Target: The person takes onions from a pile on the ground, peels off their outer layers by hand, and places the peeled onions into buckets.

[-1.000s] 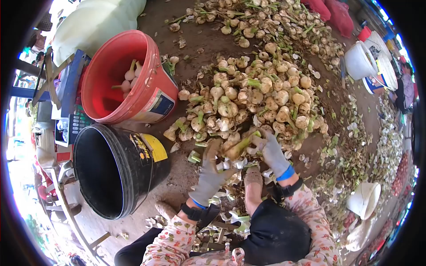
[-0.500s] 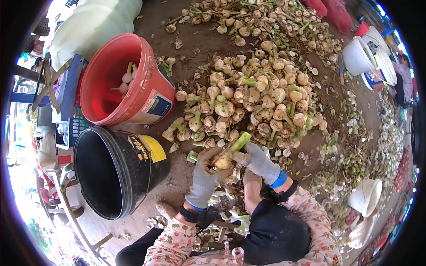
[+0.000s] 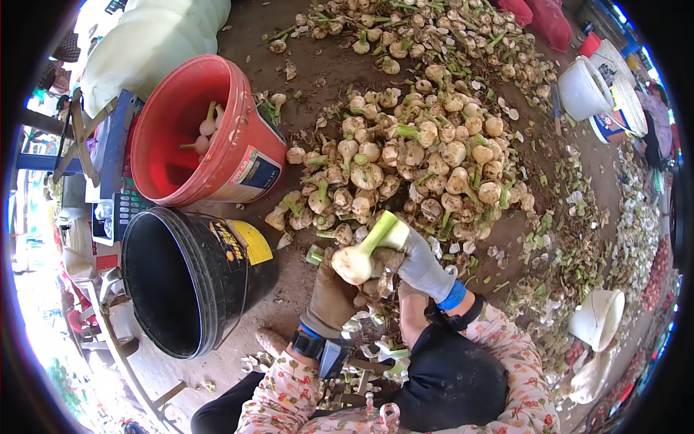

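Observation:
A garlic bulb (image 3: 353,265) with a thick green stem is held between my two gloved hands, its pale surface facing up. My right hand (image 3: 419,266) is closed around the stem side. My left hand (image 3: 330,296) is turned over beside the bulb, its fingers curled against it and partly hidden. Just beyond the hands lies a heap of garlic bulbs (image 3: 412,155) with stems. A red bucket (image 3: 242,170) holds several clean bulbs (image 3: 207,127). Next to it the black bucket (image 3: 217,267) lies tilted, its visible inside dark.
More garlic (image 3: 434,32) is spread at the back. Peelings (image 3: 557,253) litter the ground at right, near a white bucket (image 3: 596,318). White buckets (image 3: 584,90) stand at upper right, by a seated person (image 3: 654,126). A blue crate (image 3: 116,145) is at left.
Both hands came back from the heap's edge with a bulb. The bulb now shows a paler, cleaner surface, and my left hand has turned over.

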The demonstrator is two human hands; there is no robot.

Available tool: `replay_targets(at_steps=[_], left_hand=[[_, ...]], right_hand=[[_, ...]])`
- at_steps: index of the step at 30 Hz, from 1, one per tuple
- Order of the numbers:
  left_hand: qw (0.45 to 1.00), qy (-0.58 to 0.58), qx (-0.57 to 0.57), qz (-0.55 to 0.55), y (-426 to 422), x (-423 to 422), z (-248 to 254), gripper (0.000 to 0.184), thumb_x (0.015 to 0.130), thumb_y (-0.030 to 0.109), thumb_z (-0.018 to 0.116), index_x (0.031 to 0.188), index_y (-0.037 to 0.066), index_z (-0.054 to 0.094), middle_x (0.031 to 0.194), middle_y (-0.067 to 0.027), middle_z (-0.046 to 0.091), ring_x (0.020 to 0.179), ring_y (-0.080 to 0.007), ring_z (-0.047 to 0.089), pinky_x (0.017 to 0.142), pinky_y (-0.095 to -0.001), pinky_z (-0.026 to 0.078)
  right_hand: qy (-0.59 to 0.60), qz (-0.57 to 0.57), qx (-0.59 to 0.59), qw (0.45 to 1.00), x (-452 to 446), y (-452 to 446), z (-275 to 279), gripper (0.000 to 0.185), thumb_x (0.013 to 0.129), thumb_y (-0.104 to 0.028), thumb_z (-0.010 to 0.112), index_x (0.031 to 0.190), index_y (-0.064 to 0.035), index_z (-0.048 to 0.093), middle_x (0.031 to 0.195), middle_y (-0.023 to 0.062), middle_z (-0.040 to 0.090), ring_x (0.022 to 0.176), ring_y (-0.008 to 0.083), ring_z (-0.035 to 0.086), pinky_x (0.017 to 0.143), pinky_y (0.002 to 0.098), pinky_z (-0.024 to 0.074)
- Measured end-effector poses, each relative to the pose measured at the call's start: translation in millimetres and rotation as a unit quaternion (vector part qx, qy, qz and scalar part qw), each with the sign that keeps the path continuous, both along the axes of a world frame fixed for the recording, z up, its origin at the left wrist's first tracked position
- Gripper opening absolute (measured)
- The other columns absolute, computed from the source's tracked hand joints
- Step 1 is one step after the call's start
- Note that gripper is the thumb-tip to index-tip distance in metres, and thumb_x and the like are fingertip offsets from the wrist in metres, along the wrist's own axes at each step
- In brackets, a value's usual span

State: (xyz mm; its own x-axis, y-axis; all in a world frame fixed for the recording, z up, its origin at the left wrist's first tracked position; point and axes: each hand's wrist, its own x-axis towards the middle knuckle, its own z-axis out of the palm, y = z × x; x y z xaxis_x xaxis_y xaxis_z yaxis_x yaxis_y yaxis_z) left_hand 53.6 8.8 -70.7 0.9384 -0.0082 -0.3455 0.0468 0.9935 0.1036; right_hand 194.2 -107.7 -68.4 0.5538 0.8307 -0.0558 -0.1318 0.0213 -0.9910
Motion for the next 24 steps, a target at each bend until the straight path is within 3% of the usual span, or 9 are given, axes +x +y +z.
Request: replay_targets(at_steps=[3, 7, 8, 11, 16, 19, 20, 23, 24], left_hand=[[0.963, 0.179, 0.187, 0.07, -13, 8, 13, 0.068, 0.086, 0.063, 0.038, 0.123, 0.007, 0.046, 0.101, -0.0084, 0.059, 0.079, -0.0194, 0.057, 0.062, -0.0298, 0.045], [0.83, 0.23, 0.504, 0.068, -17, 4, 11, 0.053, 0.086, 0.041, 0.06, 0.123, 0.006, 0.045, 0.103, -0.0074, 0.057, 0.082, -0.0155, 0.058, 0.064, -0.0228, 0.05], [0.858, 0.237, 0.448, 0.087, -12, -2, 7, 0.052, 0.083, 0.026, 0.067, 0.125, 0.005, 0.043, 0.105, -0.008, 0.058, 0.086, -0.0169, 0.059, 0.069, -0.0268, 0.053], [0.88, 0.271, 0.363, 0.143, -1, -2, 18, 0.055, 0.08, 0.02, 0.069, 0.125, 0.001, 0.043, 0.103, -0.0105, 0.058, 0.084, -0.0154, 0.06, 0.067, -0.0246, 0.053], [0.89, 0.169, 0.421, 0.055, -8, -4, 18, 0.064, 0.072, 0.02, 0.075, 0.124, 0.0, 0.042, 0.102, -0.0085, 0.057, 0.089, -0.0164, 0.059, 0.077, -0.0275, 0.052], [0.886, 0.198, 0.408, 0.099, -11, -1, 16, 0.066, 0.07, 0.019, 0.075, 0.125, 0.001, 0.041, 0.103, -0.0091, 0.056, 0.089, -0.0157, 0.059, 0.076, -0.0281, 0.052], [0.9, 0.179, 0.389, 0.082, -7, -1, 18, 0.07, 0.07, 0.024, 0.077, 0.126, 0.001, 0.041, 0.104, -0.0097, 0.057, 0.089, -0.0157, 0.06, 0.076, -0.0275, 0.051], [0.974, 0.072, 0.189, 0.101, -6, -9, 13, 0.073, 0.071, 0.035, 0.076, 0.126, 0.0, 0.043, 0.104, -0.0095, 0.059, 0.09, -0.0167, 0.061, 0.071, -0.0265, 0.052], [0.981, -0.014, 0.193, 0.029, 8, -27, -26, 0.075, 0.075, 0.051, 0.067, 0.125, 0.0, 0.044, 0.104, -0.0113, 0.06, 0.091, -0.0194, 0.062, 0.064, -0.026, 0.053]], right_hand=[[-0.098, -0.041, -0.004, 0.994, 0, 4, -1, 0.016, 0.087, -0.009, 0.058, 0.101, -0.0006, 0.058, 0.083, 0.0035, 0.059, 0.071, 0.0086, 0.055, 0.063, 0.024, 0.0459], [-0.069, -0.034, -0.071, 0.995, 3, 2, 16, 0.016, 0.087, -0.01, 0.058, 0.098, 0.0002, 0.058, 0.07, 0.0035, 0.056, 0.059, 0.0087, 0.052, 0.053, 0.0241, 0.0426], [-0.082, -0.011, -0.088, 0.993, 6, -2, 16, 0.014, 0.088, -0.01, 0.056, 0.097, -0.0006, 0.059, 0.065, -0.0001, 0.054, 0.053, 0.008, 0.049, 0.048, 0.0238, 0.0396], [0.131, 0.026, -0.146, 0.98, 8, -11, 6, 0.013, 0.088, -0.011, 0.055, 0.094, -0.0015, 0.061, 0.065, -0.0026, 0.054, 0.053, 0.0067, 0.047, 0.048, 0.0227, 0.0386], [0.118, 0.145, -0.153, 0.97, 5, -8, 26, 0.014, 0.09, -0.016, 0.055, 0.088, -0.0038, 0.063, 0.066, -0.0027, 0.055, 0.056, 0.0047, 0.049, 0.05, 0.0222, 0.0405], [0.132, 0.174, -0.144, 0.965, 5, -9, 21, 0.015, 0.09, -0.017, 0.056, 0.088, -0.0027, 0.062, 0.068, -0.0023, 0.057, 0.058, 0.0046, 0.051, 0.052, 0.021, 0.0417], [0.237, 0.106, -0.147, 0.955, 0, -10, 15, 0.017, 0.09, -0.018, 0.057, 0.088, -0.0017, 0.061, 0.07, -0.0021, 0.057, 0.06, 0.0045, 0.053, 0.053, 0.0197, 0.0424], [0.317, 0.042, -0.078, 0.944, 3, -16, 8, 0.02, 0.09, -0.02, 0.058, 0.089, -0.0003, 0.061, 0.072, -0.0019, 0.057, 0.062, 0.0044, 0.054, 0.053, 0.0193, 0.0432], [0.309, 0.068, -0.018, 0.948, 5, -19, 9, 0.024, 0.089, -0.023, 0.059, 0.09, 0.0008, 0.061, 0.074, -0.0016, 0.057, 0.065, 0.0035, 0.054, 0.053, 0.0194, 0.0433]])
